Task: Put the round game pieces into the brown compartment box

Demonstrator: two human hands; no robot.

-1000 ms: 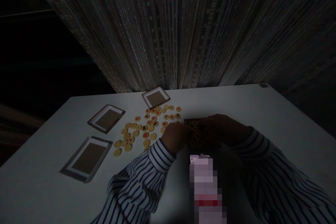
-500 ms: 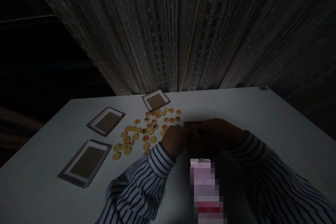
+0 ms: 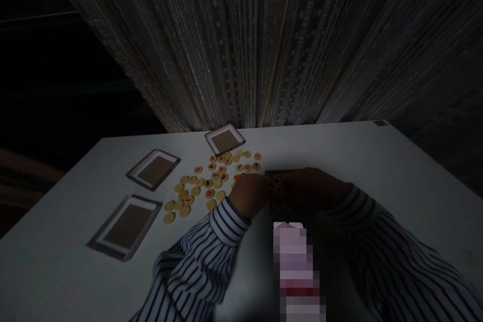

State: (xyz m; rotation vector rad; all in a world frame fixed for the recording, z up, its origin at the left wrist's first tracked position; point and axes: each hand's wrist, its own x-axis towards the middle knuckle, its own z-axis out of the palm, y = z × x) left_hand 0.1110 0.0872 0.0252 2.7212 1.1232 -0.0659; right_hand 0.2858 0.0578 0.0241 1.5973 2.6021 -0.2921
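My left hand (image 3: 248,194) is at the left edge of a dark tray (image 3: 270,173) that holds several round pieces; its fingers are lost in shadow. Over the right part of the same tray lies my right hand (image 3: 314,187), its fingertips too dark to make out. Whether either hand grips a piece or the tray cannot be seen. Left of my left hand, many round wooden pieces (image 3: 195,190) are scattered, some with red or black characters upward, others plain. A bright pixelated area (image 3: 296,256) covers the view just below the tray.
Three shallow framed boxes lie on the white table (image 3: 56,226): one at the back (image 3: 225,139), one at mid left (image 3: 154,169), one nearer at left (image 3: 126,227). A striped string curtain (image 3: 241,45) hangs behind the table. A small dark patch (image 3: 380,123) marks the far right corner.
The view has shifted slightly, so the table appears a little higher. Both hands remain at the tray, with only small movement.
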